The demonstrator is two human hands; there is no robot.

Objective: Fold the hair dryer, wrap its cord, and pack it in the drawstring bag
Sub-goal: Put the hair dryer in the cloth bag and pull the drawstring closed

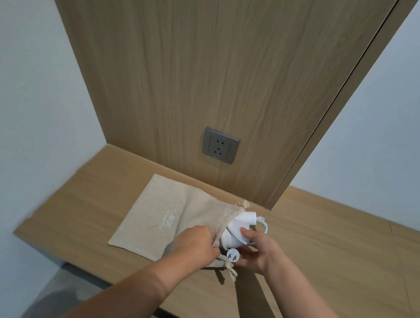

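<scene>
Bare left hand (197, 244) pinches the gathered mouth of the flat beige linen drawstring bag (157, 213). Right hand (258, 250) grips the smooth white hair dryer (236, 231), which sits partly inside that mouth. Its round white plug (232, 256) lies between the hands. Right of them the matte wood-grain desktop (325, 257) spreads open. Beyond, a grey wall socket (220, 145) sits in the wood panel (219, 51).

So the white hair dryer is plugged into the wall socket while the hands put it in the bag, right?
No. The head view shows the wall socket empty; the plug is loose, beside the right hand. That hand and the left hand are putting the white hair dryer into the drawstring bag.
</scene>
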